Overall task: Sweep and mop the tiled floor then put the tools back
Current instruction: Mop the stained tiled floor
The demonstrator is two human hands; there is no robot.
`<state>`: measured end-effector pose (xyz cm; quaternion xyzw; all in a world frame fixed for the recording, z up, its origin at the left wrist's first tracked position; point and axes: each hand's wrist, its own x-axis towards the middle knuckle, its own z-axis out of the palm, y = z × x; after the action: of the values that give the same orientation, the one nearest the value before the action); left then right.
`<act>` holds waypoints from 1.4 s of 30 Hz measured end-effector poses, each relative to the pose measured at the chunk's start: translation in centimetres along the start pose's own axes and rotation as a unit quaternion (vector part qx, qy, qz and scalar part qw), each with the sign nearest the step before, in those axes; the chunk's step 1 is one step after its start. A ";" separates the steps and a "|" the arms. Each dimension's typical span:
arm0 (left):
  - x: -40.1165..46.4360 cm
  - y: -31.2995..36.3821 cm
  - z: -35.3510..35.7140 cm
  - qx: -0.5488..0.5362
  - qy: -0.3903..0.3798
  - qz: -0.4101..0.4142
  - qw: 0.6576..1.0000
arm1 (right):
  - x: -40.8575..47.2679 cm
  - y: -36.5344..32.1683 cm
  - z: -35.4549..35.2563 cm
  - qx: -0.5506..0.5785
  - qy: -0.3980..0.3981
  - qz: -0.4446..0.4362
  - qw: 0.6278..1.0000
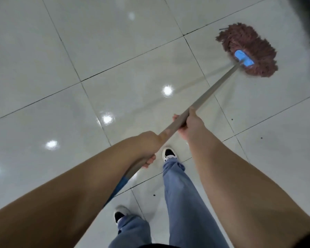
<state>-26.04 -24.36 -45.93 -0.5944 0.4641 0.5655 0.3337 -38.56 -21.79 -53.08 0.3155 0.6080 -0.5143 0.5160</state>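
Gripping the handle [211, 93] with both hands, you have the mop stretched out ahead and to the right; your right hand [190, 125] sits further down the shaft, fingers curled under it and thumb laid along the top; your left hand [149, 145] holds the shaft nearer your body, fingers wrapped round it, with the blue end of the handle running back under your left forearm. Beyond your right hand the shaft slants down to the mop head [249, 51], a reddish-brown fringe with a blue plate at its middle, lying flat on the floor [61, 68]; the head is well apart from both hands, up and to the right of them. Below your hands are your legs in blue jeans [183, 203] and two black-and-white shoes, one [169, 153] just beneath your left hand, the other [121, 213] closer to you; the floor is glossy pale tile with dark grout lines, showing bright light spots and a few small dark specks to the right of your right forearm; something dark and blurred sits at the far right edge, past the mop head.
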 end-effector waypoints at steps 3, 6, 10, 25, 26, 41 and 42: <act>-3.5 -6.7 -1.9 -0.036 -0.022 0.024 0.999 | -3.4 6.4 0.5 -0.006 -0.020 -0.001 1.000; -8.4 -14.1 -3.3 -0.035 -0.045 0.072 0.996 | -7.9 12.8 0.7 -0.004 -0.029 -0.001 1.000; -14.6 -21.7 -4.2 -0.097 -0.035 0.104 0.989 | -14.5 19.7 0.8 0.000 -0.060 -0.005 0.998; -29.6 -18.8 -3.1 -0.218 -0.183 0.436 0.854 | -34.3 15.3 -2.9 -0.046 -0.133 -0.235 0.962; -30.2 -17.9 -2.7 -0.202 -0.199 0.454 0.845 | -34.8 14.5 -3.4 -0.050 -0.140 -0.246 0.958; -32.6 5.6 1.6 -0.025 -0.015 0.653 0.756 | -35.7 -6.6 -6.8 -0.047 -0.194 -0.421 0.885; -32.7 7.7 1.7 -0.007 -0.006 0.668 0.745 | -35.7 -8.4 -6.9 -0.049 -0.191 -0.423 0.884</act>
<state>-31.53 -19.78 -13.05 -0.1320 0.7365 0.6504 -0.1307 -38.73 -12.30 -17.02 -0.1020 0.5981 -0.7035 0.3702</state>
